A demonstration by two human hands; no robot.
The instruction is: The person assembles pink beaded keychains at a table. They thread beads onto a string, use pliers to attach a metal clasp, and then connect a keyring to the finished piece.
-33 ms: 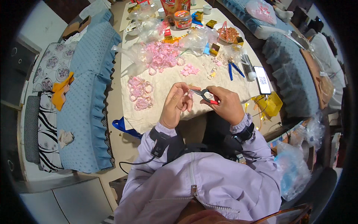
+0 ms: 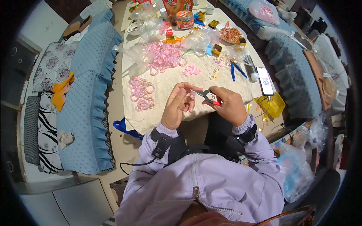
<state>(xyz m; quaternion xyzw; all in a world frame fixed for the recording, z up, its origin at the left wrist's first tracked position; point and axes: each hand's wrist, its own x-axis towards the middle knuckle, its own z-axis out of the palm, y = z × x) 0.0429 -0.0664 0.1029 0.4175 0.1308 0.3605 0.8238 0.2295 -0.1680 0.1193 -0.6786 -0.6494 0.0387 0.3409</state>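
My right hand (image 2: 230,104) is wrapped round small pliers (image 2: 205,95) with dark jaws and red on the handle. Their tip points left and meets the fingertips of my left hand (image 2: 178,103). Thumb and forefinger of that hand pinch a small pink beaded piece (image 2: 192,95), mostly hidden by the fingers. Beyond my hands, on the pale cloth (image 2: 166,86), lies a small group of pink beads (image 2: 191,70). To the left sit finished-looking pink bead bracelets (image 2: 142,94). A large heap of pink beadwork (image 2: 163,56) lies farther back.
Blue-handled pliers (image 2: 237,71) and a lit phone (image 2: 265,81) lie at the right. Behind are clear plastic bags (image 2: 197,41), a lidded jar (image 2: 184,19) and a plate of nuts (image 2: 232,35). A yellow basket (image 2: 276,105) stands past the table's right edge. Blue-covered sofas (image 2: 88,98) flank the table.
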